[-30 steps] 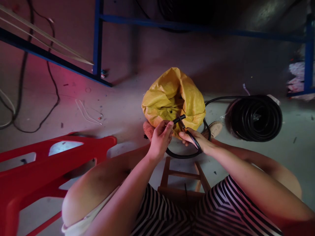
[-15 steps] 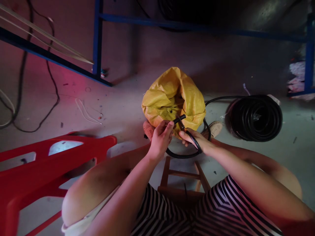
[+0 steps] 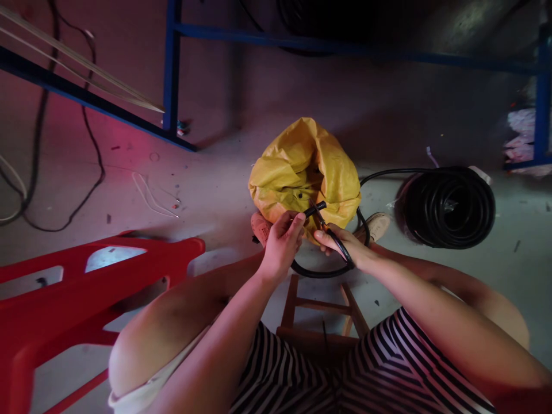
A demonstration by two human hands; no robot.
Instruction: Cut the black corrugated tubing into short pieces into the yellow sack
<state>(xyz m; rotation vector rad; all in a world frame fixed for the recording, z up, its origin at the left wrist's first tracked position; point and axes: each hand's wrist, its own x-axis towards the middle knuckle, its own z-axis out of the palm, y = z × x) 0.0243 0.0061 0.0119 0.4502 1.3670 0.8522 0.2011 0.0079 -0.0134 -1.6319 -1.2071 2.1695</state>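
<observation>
My left hand (image 3: 283,238) is closed around a black corrugated tube (image 3: 316,209), whose free end points up and right. In my right hand (image 3: 338,240) is a pair of scissors (image 3: 322,223), with the fingers wrapped about the handles. The blades meet the tube just short of its end; whether they cut into it cannot be made out. Beneath both hands stands a yellow sack (image 3: 282,175) with its top rolled down and a small dark piece (image 3: 301,196) inside. A loop of black tubing (image 3: 319,273) hangs below my hands and runs off to the right.
A coil of black tubing (image 3: 478,213) lies on the floor at the right. On the left is a red plastic stool (image 3: 77,287). A wooden stool (image 3: 321,306) shows between my legs. Blue metal frame bars (image 3: 172,75) cross the far side, and cables (image 3: 38,138) trail at far left.
Hardly anything differs. The scissors' blades have shifted very slightly to the right at the tube; both hands keep their hold and place.
</observation>
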